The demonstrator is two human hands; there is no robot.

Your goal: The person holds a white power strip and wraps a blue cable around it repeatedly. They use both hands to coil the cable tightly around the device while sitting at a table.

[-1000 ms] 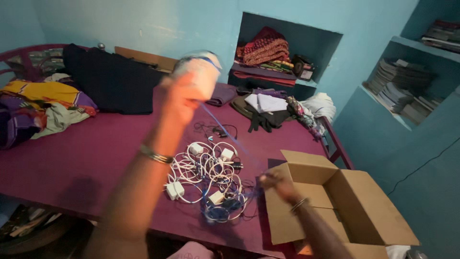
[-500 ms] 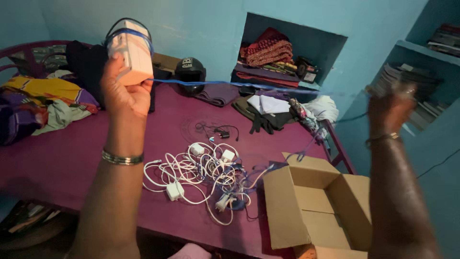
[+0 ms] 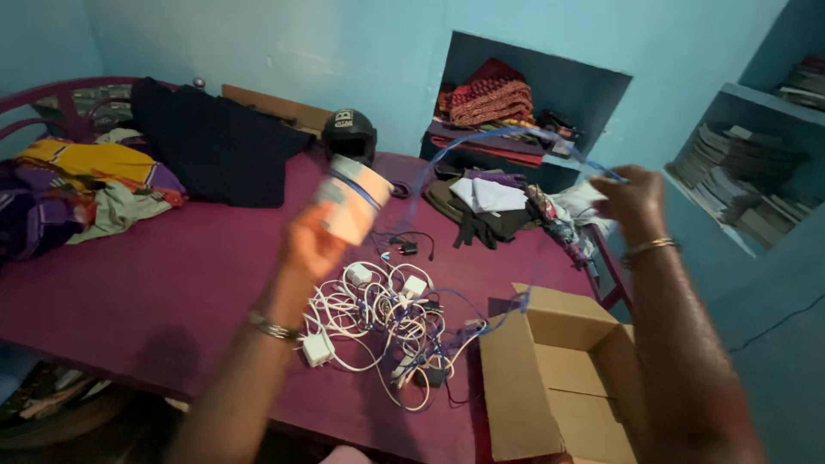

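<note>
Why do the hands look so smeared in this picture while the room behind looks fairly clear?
Head view: the left hand and the white box wound with blue cable are motion-blurred, the right hand less so; the tangle of white chargers and cables, the open cardboard box and the black helmet stay sharper. Light is dim and bluish, with soft arm shadows on the maroon bedsheet.

Head camera looks down across the bed (image 3: 129,283)

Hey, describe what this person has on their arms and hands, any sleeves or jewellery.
Both forearms are bare, with no sleeves in view. The left hand has thin metal bangles at its wrist, and the right hand has a similar gold-toned bangle. No gloves or watch show; motion blur hides any rings.
</note>
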